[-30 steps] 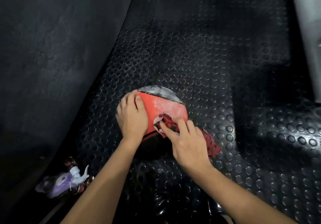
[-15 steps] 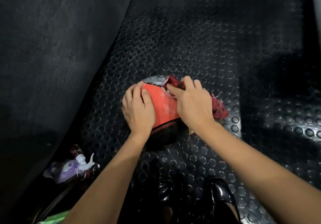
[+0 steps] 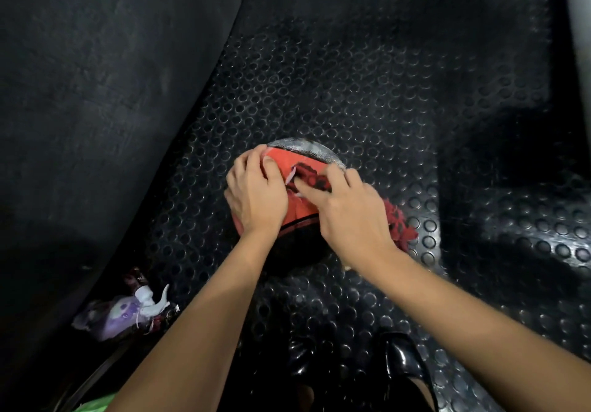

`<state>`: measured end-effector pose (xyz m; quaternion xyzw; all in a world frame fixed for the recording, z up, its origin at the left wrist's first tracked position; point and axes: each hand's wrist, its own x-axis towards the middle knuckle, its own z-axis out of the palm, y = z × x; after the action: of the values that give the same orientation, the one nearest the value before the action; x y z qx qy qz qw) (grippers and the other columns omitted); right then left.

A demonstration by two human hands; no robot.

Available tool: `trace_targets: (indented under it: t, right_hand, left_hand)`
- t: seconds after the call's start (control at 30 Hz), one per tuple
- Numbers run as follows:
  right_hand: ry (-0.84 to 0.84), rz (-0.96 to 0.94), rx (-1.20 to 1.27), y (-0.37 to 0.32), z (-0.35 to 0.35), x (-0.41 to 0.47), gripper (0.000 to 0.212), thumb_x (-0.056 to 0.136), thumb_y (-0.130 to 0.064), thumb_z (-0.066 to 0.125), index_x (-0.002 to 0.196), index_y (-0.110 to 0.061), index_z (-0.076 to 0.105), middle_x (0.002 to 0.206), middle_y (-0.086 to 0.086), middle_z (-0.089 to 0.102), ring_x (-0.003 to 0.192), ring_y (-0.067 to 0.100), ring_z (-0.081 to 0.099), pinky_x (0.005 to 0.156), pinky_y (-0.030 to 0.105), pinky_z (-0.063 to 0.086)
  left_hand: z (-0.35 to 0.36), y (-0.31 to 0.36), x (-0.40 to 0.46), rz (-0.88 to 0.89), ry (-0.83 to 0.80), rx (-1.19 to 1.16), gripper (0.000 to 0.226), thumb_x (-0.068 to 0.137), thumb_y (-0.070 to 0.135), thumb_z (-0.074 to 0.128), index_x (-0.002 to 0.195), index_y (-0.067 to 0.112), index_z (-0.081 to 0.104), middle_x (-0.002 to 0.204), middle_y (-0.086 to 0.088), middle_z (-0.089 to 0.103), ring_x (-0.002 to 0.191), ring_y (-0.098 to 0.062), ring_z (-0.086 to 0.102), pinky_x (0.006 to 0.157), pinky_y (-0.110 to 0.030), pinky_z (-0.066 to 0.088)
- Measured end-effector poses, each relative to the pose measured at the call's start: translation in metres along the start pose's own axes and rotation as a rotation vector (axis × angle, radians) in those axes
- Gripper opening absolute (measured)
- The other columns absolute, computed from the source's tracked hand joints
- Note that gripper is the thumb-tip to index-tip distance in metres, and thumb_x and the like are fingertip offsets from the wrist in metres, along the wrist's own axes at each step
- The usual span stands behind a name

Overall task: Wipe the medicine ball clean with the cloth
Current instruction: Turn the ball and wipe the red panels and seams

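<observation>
While the medicine ball [image 3: 297,207] rests on the black studded rubber floor [image 3: 367,85], both hands are on it. The ball is red on its upper part, grey at the far edge and black on the near lower side. It sits near the middle of the view, close to a dark smooth mat [image 3: 96,91] that covers the left part of the floor.

The left hand [image 3: 256,194] lies on the left side of the ball. Its fingers [image 3: 252,159] bend over the curve of the ball and press on it, so the hand holds the ball steady.

The right hand [image 3: 348,213] is on the right side of the ball and presses the cloth [image 3: 311,178] against the red surface. The cloth is red with dark spots. One part of it shows under the fingertips on top of the ball, and the other end hangs out beside the wrist, on the right. The fingers of this hand are almost straight and lie flat on the cloth; I cannot tell if the thumb pinches it.

At the lower left, near the mat edge, lies a small purple and white bundle [image 3: 124,312]. A shiny black shoe [image 3: 406,367] is at the bottom, under the right forearm.
</observation>
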<state>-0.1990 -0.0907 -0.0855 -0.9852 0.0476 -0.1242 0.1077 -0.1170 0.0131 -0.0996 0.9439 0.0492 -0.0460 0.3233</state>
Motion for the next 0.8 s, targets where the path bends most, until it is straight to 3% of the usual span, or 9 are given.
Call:
trace_targets:
  t: [0.17,0.3,0.5,0.67,0.8]
  right_hand:
    - [-0.155,0.191,0.028,0.012,0.001,0.035,0.041,0.094,-0.024,0.034,0.128,-0.033,0.056,0.11,0.009,0.05,0.096,0.029,0.048,0.068,0.038,0.042]
    - [-0.053,0.072,0.033,-0.001,-0.001,-0.008,0.04,0.083,-0.02,0.054,0.121,-0.031,0.063,0.098,0.006,0.056,0.083,0.027,0.054,0.058,0.033,0.046]
    - [-0.118,0.248,0.087,0.018,0.004,0.02,0.039,0.094,-0.016,0.047,0.129,-0.031,0.055,0.107,0.009,0.049,0.091,0.028,0.047,0.068,0.04,0.046]
    - [-0.053,0.053,0.049,0.006,0.003,-0.034,0.056,0.068,-0.007,0.073,0.12,-0.025,0.064,0.093,0.008,0.056,0.076,0.026,0.052,0.053,0.032,0.045]
    - [-0.012,0.156,0.039,0.014,0.007,-0.001,0.044,0.082,-0.009,0.057,0.122,-0.026,0.062,0.096,0.01,0.054,0.079,0.028,0.052,0.057,0.037,0.047]
  left_hand:
    - [0.003,0.004,-0.005,-0.004,0.009,0.01,0.037,0.1,0.034,0.034,0.134,0.032,0.049,0.14,0.008,0.043,0.132,-0.017,0.032,0.111,-0.049,0.023]
    - [0.001,0.004,0.0,-0.015,-0.009,0.003,0.038,0.1,0.034,0.033,0.134,0.033,0.049,0.141,0.009,0.042,0.132,-0.017,0.031,0.111,-0.051,0.023]
    - [0.005,0.012,-0.003,-0.043,-0.01,0.033,0.039,0.1,0.035,0.032,0.136,0.033,0.046,0.142,0.008,0.04,0.133,-0.018,0.028,0.111,-0.053,0.021]
    - [0.004,0.015,0.005,-0.074,-0.034,0.032,0.041,0.1,0.036,0.029,0.138,0.031,0.044,0.144,0.006,0.039,0.134,-0.02,0.028,0.111,-0.053,0.02]
    - [0.005,0.012,0.003,-0.075,-0.016,0.021,0.041,0.1,0.036,0.03,0.138,0.032,0.045,0.144,0.008,0.039,0.133,-0.019,0.028,0.111,-0.051,0.021]
